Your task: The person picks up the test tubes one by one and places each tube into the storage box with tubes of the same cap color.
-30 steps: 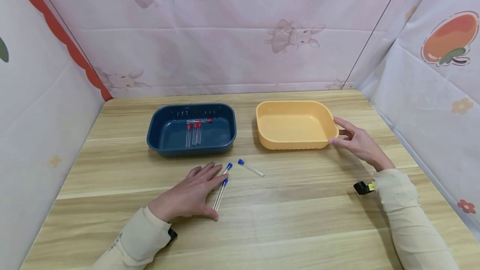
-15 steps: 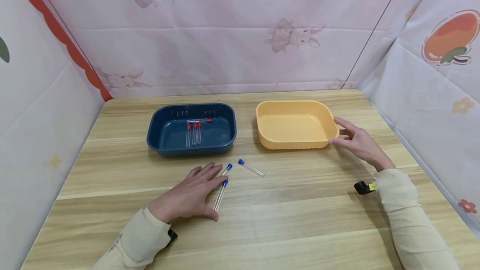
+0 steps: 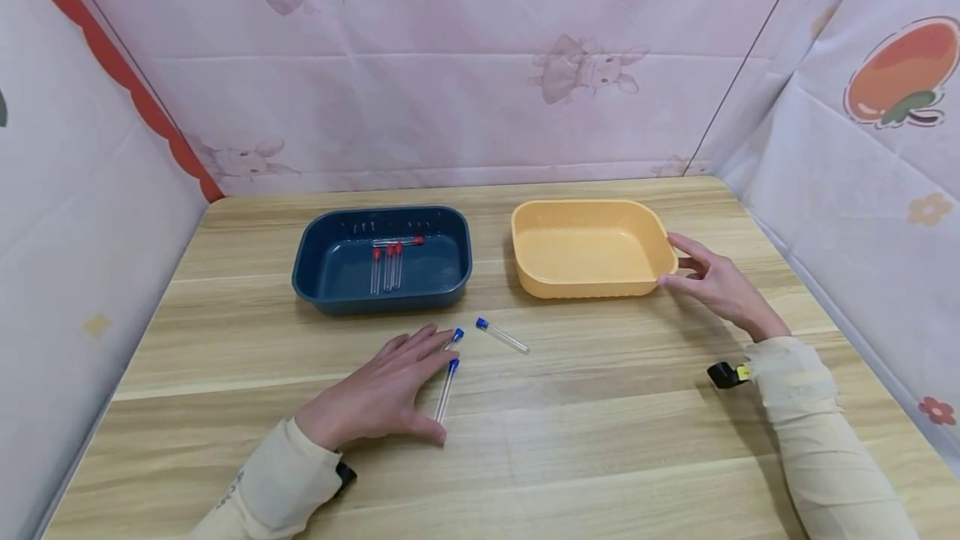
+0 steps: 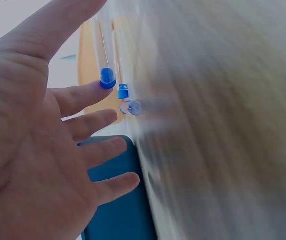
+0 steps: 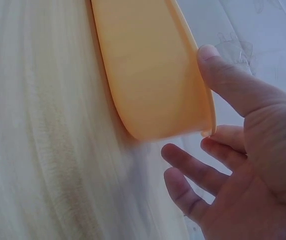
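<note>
My left hand (image 3: 378, 394) pinches a clear test tube with a blue cap (image 3: 446, 390) between thumb and index finger. The index fingertip meets the cap; in the left wrist view the tube (image 4: 104, 47) spans the gap between them, other fingers spread. A second blue-capped test tube (image 3: 457, 335) lies partly hidden behind the fingers. Farther right rests a third (image 3: 504, 336). My right hand (image 3: 722, 290) grips the right end of the yellow tray (image 3: 596, 290), thumb and index finger against its rim (image 5: 210, 95); the remaining fingers are loosely bent beneath.
A dark blue tray (image 3: 382, 303) stands at the back left, holding several red-capped test tubes (image 3: 388, 269). The wooden table (image 3: 570, 448) runs up to a printed cloth backdrop (image 3: 465, 115), with cloth on both sides.
My left thumb and the pinched test tube have shifted slightly right. My right hand and both trays keep their places.
</note>
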Demonstrator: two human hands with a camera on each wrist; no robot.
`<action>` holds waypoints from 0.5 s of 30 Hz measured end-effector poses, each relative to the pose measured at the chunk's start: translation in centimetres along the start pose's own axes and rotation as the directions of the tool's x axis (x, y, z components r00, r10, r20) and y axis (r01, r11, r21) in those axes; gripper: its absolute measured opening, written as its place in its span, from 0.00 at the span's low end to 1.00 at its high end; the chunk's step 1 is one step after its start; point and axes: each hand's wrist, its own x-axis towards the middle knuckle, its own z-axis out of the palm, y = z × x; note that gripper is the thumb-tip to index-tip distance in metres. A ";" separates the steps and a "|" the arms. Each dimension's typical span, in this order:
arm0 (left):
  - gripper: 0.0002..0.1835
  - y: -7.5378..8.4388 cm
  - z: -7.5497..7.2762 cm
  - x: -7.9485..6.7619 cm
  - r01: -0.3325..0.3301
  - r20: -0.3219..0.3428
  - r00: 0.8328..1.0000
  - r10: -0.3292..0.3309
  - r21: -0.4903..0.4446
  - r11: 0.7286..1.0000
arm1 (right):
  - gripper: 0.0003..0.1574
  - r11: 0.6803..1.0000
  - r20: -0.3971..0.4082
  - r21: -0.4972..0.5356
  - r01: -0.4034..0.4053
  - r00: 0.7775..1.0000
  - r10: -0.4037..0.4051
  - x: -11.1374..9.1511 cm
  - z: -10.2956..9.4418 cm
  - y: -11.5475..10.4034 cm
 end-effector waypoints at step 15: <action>0.56 1.6 -1.7 1.2 -0.014 -0.115 0.993 0.006 -0.071 0.997 | 0.50 1.000 -0.009 -0.027 -0.005 1.000 0.005 0.0 0.1 0.0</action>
